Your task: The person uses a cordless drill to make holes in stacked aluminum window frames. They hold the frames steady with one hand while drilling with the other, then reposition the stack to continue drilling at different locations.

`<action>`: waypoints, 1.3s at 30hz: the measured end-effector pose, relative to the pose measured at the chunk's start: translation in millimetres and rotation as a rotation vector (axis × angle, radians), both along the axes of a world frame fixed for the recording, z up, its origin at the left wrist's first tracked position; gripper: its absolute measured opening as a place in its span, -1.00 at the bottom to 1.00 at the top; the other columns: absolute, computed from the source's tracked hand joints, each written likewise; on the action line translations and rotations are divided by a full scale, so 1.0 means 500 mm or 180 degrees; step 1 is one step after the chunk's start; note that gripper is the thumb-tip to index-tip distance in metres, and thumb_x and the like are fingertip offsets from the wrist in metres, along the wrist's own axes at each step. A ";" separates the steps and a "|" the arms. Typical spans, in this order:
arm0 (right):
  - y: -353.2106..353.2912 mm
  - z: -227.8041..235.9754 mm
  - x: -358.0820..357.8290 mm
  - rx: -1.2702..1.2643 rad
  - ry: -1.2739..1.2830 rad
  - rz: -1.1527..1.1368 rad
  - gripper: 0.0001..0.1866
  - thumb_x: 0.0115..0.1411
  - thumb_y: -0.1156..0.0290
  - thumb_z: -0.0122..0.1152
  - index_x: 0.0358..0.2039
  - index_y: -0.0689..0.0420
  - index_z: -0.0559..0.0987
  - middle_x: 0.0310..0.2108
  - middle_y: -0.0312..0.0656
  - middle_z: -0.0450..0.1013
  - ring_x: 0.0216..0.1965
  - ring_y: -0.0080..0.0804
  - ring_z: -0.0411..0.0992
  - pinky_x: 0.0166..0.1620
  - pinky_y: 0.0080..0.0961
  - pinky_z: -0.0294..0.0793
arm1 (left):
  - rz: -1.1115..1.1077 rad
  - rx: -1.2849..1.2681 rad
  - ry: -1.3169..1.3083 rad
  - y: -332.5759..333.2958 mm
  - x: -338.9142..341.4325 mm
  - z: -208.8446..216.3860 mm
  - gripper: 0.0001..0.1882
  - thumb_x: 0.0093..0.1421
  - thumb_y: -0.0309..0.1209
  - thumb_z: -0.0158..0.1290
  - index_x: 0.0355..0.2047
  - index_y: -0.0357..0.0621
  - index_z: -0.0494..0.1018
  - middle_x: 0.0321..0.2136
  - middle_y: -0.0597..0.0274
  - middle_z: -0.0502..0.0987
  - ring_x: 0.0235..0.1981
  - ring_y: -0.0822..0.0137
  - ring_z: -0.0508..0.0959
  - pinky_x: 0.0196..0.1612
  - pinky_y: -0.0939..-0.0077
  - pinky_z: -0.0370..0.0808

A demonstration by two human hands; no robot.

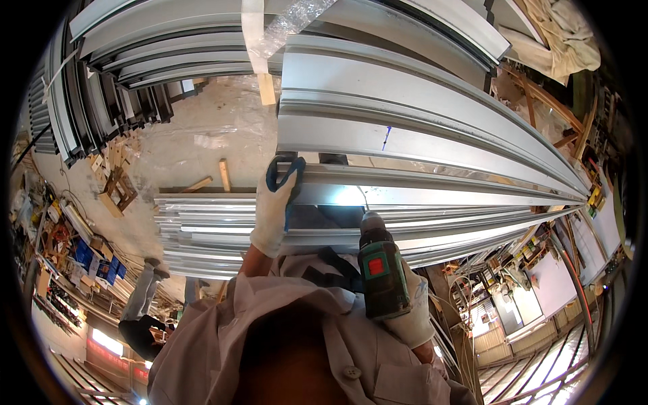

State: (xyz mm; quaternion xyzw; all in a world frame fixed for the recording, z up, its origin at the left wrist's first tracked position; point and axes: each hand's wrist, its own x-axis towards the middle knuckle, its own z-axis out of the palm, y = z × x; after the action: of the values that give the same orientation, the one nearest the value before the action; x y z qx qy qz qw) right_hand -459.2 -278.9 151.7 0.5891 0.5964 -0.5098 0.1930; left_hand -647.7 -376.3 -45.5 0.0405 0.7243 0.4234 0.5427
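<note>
My left hand, in a white work glove with blue on the fingers, is closed around the left end of a silver metal profile. My right hand, gloved in white, grips a dark green cordless drill with a red patch on its body. The drill's thin bit points away from me and reaches the face of the profile; I cannot tell whether it has entered the metal. A bright spot of light falls on the profile beside the bit. The fingers on the drill's handle are mostly hidden behind its body.
Beyond lie wide silver profiles, one with a blue mark. More long profiles lie below the held one. Dark-edged profiles are stacked far left. Wood pieces lie on the floor. Another person is at the lower left.
</note>
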 end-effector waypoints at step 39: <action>0.004 -0.004 -0.002 -0.0203 -0.0178 0.0074 -0.37 0.00 0.24 0.37 0.07 0.15 0.38 -0.45 0.01 0.52 -0.42 0.06 0.53 -0.37 -0.18 0.48 | -0.0700 0.0005 -0.0147 0.008 -0.018 0.013 -0.60 0.34 -0.55 -0.08 0.19 -0.14 0.36 0.13 -0.17 0.26 0.09 0.09 0.43 0.10 0.44 0.45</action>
State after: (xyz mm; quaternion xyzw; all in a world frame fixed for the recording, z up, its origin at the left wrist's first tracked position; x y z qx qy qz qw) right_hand -460.1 -277.1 149.5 0.5897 0.5811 -0.5097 0.2342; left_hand -656.6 -372.3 -39.2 0.1104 0.7024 0.3626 0.6025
